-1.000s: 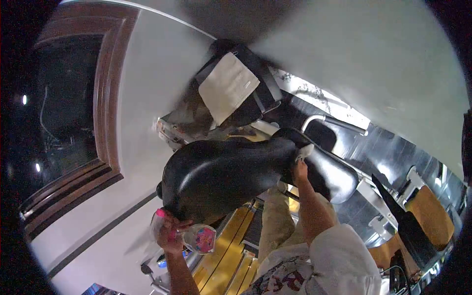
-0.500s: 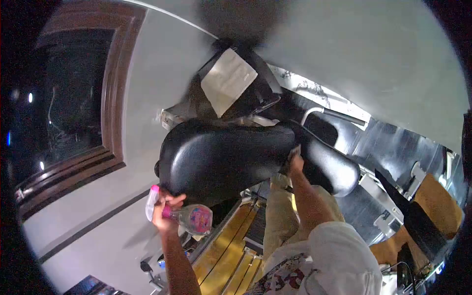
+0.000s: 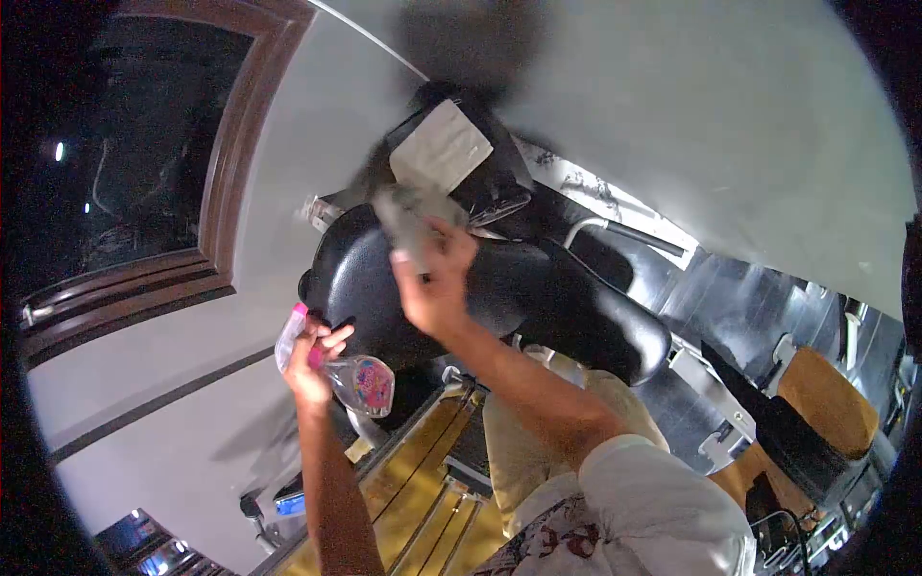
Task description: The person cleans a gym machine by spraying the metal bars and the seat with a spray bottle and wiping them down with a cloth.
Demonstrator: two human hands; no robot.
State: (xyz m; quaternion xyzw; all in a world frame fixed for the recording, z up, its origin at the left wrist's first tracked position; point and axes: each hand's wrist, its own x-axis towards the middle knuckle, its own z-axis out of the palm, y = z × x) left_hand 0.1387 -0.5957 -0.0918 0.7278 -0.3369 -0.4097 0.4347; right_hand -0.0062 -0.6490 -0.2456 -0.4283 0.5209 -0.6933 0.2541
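Note:
My left hand [image 3: 312,363] is closed around a clear spray bottle [image 3: 363,384] with a pink and white trigger head; the bottle lies sideways, its colourful label facing up. My right hand [image 3: 437,278] grips a grey cloth [image 3: 413,213], blurred by motion, above the black padded seat [image 3: 360,288]. The padding runs across the middle, below both the cloth and a wall-side black piece. On that black piece rests a pale folded sheet [image 3: 442,149].
A dark window in a brown frame [image 3: 226,163] is at the left. To the right are a black grip bar [image 3: 645,236], metal parts and a brown pad [image 3: 828,401]. Yellow panels [image 3: 427,461] lie below, near my legs.
My right hand has moved up and left from the seat's right part, and the grey cloth now shows in it. My left hand still holds the bottle; the view has shifted slightly.

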